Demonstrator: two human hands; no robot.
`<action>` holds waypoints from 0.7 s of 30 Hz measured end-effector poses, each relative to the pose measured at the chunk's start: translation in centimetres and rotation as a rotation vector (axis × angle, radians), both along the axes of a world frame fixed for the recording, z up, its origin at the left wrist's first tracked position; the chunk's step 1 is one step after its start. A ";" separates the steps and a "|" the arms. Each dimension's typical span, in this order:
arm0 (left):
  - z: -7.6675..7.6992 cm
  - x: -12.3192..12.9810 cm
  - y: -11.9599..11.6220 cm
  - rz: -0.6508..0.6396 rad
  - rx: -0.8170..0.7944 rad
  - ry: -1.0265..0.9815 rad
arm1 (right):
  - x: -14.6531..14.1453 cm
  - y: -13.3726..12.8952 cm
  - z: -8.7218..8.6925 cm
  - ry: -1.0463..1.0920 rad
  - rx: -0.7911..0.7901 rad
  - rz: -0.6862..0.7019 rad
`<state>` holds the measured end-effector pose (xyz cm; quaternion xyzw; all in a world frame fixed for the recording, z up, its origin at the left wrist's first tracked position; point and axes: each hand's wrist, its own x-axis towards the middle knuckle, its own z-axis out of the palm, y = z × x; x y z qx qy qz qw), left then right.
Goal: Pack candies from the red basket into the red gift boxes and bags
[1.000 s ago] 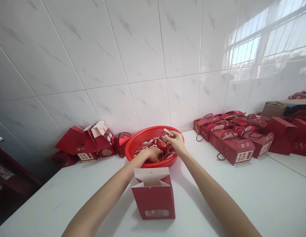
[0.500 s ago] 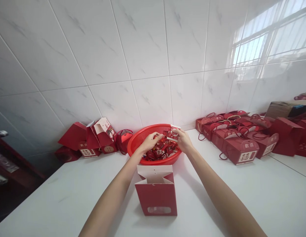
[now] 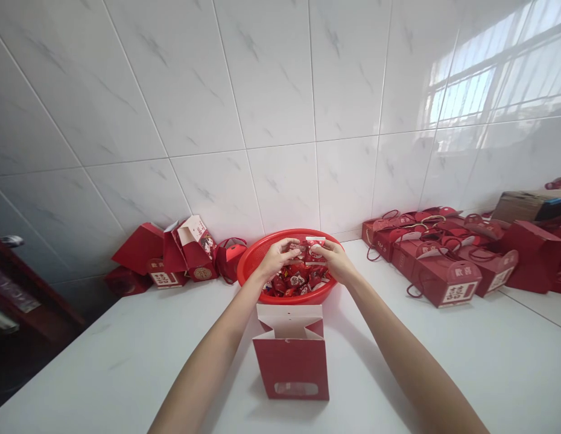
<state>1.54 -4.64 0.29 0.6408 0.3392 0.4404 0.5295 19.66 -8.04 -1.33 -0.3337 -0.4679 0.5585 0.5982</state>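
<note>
White counter (image 3: 104, 361), lower frame; marbled tile wall (image 3: 280, 90), upper frame. Left hand (image 3: 278, 258) curled at centre, hold unclear; right hand (image 3: 335, 260) beside it pinches packet (image 3: 315, 247) over red basket (image 3: 316, 296).

Daylight washes evenly over my view, with a barred window's reflection (image 3: 470, 90) glaring off the wall tiles (image 3: 280, 78) at upper right and the lower left edge sunk in gloom. Soft shadows from my forearms (image 3: 215, 355) and the open box (image 3: 292, 367) fall on the white tabletop (image 3: 104, 367). Towards the frame's sides shapes stretch, and the wrappers (image 3: 297, 280) at centre look slightly blurred, as far as I can tell.
</note>
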 end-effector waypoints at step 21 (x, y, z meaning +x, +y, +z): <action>0.2 0.2 0.1 0.152 0.103 0.026 | 0.5 -0.3 0.6 0.126 -0.052 0.082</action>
